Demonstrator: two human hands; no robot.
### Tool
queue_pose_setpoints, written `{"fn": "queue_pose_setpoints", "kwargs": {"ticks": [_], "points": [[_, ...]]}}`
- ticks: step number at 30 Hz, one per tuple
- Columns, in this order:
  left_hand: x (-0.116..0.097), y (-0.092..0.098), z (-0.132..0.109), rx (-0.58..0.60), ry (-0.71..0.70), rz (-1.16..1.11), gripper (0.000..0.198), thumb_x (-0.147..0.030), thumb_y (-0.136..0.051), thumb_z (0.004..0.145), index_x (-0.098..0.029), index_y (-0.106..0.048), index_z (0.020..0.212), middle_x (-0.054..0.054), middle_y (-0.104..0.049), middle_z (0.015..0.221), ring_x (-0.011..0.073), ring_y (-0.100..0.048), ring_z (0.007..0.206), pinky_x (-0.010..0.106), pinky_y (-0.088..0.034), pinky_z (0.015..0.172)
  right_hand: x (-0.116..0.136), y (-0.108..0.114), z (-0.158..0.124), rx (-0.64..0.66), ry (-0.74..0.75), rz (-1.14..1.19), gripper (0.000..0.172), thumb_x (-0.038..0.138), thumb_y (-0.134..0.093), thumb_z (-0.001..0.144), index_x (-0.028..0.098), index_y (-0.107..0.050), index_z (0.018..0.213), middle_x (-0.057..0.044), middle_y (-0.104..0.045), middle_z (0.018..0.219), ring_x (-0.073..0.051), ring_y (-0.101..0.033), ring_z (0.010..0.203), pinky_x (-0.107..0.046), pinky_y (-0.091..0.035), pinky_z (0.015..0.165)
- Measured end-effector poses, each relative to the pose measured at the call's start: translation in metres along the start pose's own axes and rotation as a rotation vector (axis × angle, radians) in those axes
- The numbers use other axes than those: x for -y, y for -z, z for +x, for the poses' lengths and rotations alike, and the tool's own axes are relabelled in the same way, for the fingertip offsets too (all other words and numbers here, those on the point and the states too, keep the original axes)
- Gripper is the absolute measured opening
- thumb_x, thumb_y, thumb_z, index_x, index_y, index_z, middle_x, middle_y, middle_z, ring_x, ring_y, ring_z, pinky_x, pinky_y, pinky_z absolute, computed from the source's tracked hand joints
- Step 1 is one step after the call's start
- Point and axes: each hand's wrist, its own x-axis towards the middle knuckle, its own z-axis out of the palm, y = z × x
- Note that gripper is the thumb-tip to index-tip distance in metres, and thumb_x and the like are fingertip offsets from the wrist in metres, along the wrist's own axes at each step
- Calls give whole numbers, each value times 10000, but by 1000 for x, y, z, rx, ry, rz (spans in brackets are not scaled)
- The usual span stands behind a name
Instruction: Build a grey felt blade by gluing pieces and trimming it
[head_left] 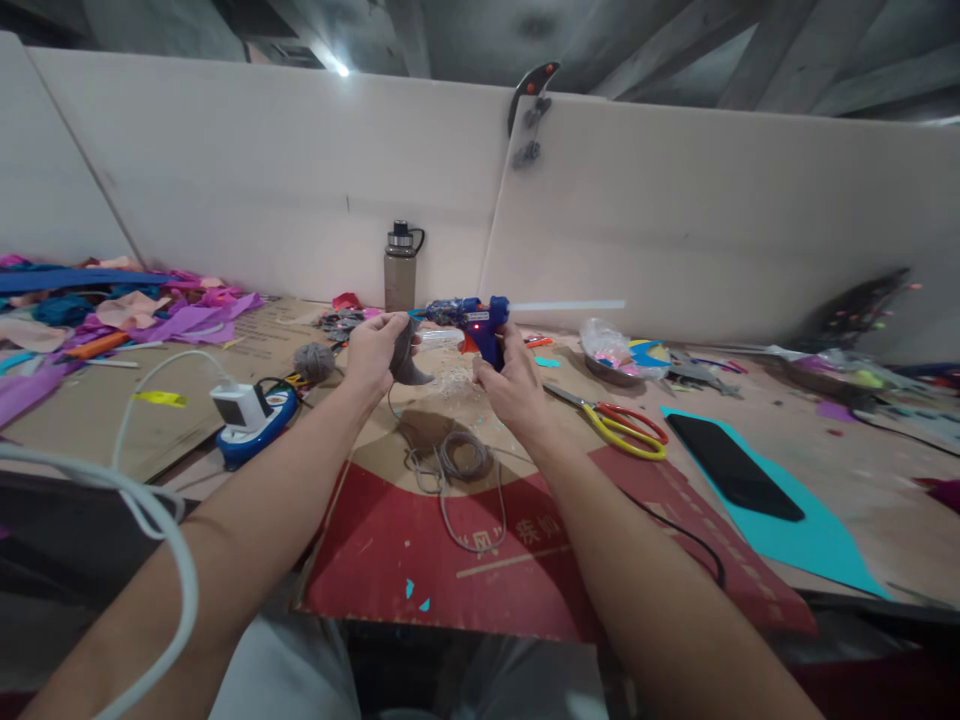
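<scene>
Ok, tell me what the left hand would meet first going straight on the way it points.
Likely the glue gun: its nozzle sits just past the left hand, though depth is unclear.

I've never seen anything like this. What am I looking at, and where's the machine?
There is no machine arm here: a person is working bare-handed. The one picture comes from a camera worn on the head, looking forward and down.

The right hand holds a blue glue gun, with a white stick jutting from its back. The left hand holds a grey piece near the nozzle; I can't tell whether they touch.

On the table, cardboard lies below the hands, with a loose coil of cord on it. To the right are scissors and a phone on a turquoise sheet. A bottle stands behind.
</scene>
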Motion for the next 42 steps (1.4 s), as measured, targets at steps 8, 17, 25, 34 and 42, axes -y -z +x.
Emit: {"fn": "queue_pose_setpoints", "kwargs": {"ticks": [8, 17, 25, 34, 42], "points": [[-7, -5, -6, -25, -72, 36, 199, -305, -711, 601, -158, -587, 653, 17, -617, 580, 119, -557, 457, 222, -442, 433, 1, -3, 1, -29, 111, -34, 486, 140, -460, 771, 185, -437, 1255, -94, -597, 1100, -203, -550, 939, -389, -425, 903], [-5, -4, -5, -3, -96, 87, 212, -315, -701, 621, -150, -621, 727, -2, -613, 582, 110, -558, 460, 209, -442, 428, 0, -5, 1, -56, 99, -79, 447, 143, -460, 771, 186, -480, 1215, -74, -623, 930, -205, -571, 814, -391, -456, 823], [-7, -4, -3, -32, -115, 94, 210, -319, -696, 614, -149, -618, 709, 0, -619, 594, 102, -554, 462, 208, -435, 441, 0, -4, 1, -51, 114, -130, 432, 132, -457, 771, 197, -487, 1197, -92, -625, 979, -228, -577, 886, -387, -440, 820], [-10, -3, -2, -68, -118, 81, 210, -315, -695, 614, -149, -610, 710, -6, -605, 575, 106, -559, 462, 208, -425, 437, 2, -2, 0, -35, 103, -153, 460, 133, -443, 783, 206, -467, 1236, -87, -635, 945, -208, -575, 796, -361, -439, 756], [-11, 1, 0, -69, -122, 27, 226, -340, -708, 613, -153, -600, 680, -3, -602, 560, 114, -557, 483, 201, -393, 424, 2, 3, 2, -65, 71, -107, 404, 122, -454, 742, 208, -517, 1132, -87, -617, 1039, -204, -570, 896, -357, -435, 819]]}}
